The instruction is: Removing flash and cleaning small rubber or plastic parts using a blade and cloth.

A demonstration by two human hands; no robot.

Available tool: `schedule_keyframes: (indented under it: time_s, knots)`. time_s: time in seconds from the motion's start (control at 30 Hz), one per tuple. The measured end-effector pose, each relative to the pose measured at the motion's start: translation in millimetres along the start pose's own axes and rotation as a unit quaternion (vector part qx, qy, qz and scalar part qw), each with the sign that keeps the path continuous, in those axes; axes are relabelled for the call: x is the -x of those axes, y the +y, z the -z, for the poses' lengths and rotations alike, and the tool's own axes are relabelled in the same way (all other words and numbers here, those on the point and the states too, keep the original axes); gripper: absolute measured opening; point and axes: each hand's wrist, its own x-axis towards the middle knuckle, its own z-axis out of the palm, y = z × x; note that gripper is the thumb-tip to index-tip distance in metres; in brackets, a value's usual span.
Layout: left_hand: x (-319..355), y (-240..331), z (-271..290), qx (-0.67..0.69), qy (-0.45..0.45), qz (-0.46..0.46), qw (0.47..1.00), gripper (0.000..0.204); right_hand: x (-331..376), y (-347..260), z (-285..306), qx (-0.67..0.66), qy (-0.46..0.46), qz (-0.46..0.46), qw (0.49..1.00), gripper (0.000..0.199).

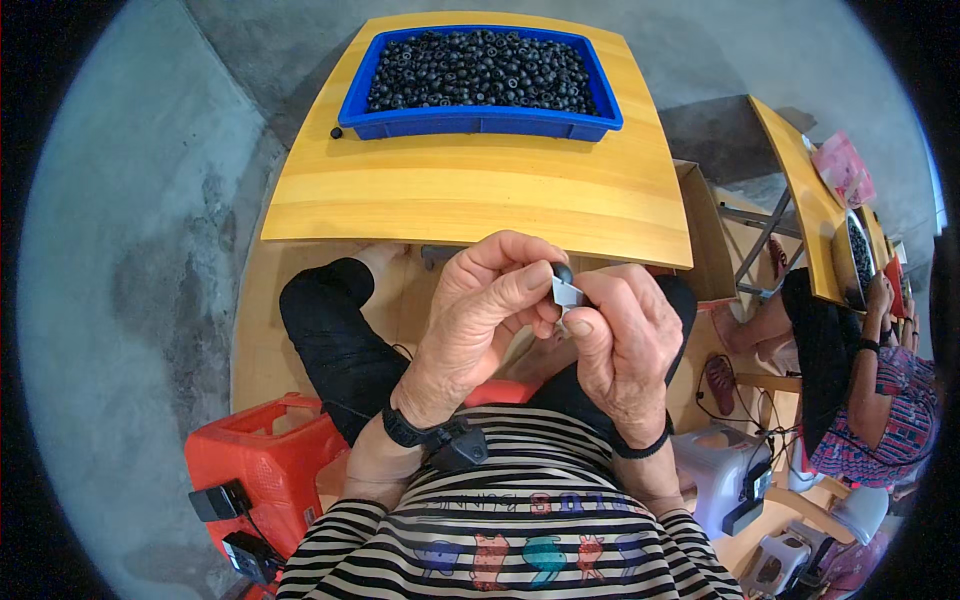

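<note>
Above my lap, my left hand pinches a small black round part between thumb and fingertips. It looks like the many pieces in the blue tray on the table. My right hand is closed on a small flat grey blade-like piece, its edge up against the black part. The fingers of both hands nearly meet there. Whether the piece has a handle is hidden inside my right hand.
The yellow wooden table stands ahead, with one loose black part left of the tray. A red plastic stool is at my left. To the right, a co-worker sits at another table; a cardboard box stands between.
</note>
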Motion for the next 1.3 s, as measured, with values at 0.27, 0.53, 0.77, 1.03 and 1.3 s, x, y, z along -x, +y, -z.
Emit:
schedule_keyframes:
  time_s: [0.27,0.53,0.77,1.03,1.3]
  knots:
    - [0,-3,4,0.004,0.0,-0.008,1.0,0.015,1,0,-2,-0.003,0.005,-0.002,1.0,0.023]
    - [-2,-4,5,-0.014,0.016,-0.013,1.0,0.011,3,5,-5,0.005,0.009,-0.005,1.0,0.022]
    - [-3,-4,7,-0.024,0.007,-0.02,0.999,0.009,3,5,-5,-0.002,0.008,-0.015,1.0,0.022]
    - [-4,-12,11,-0.027,0.014,-0.061,0.998,0.008,4,8,-9,0.01,-0.002,-0.024,1.0,0.02]
    - [-6,-17,9,-0.034,-0.024,-0.091,0.995,0.01,7,31,4,-0.058,0.027,-0.173,0.983,0.015]
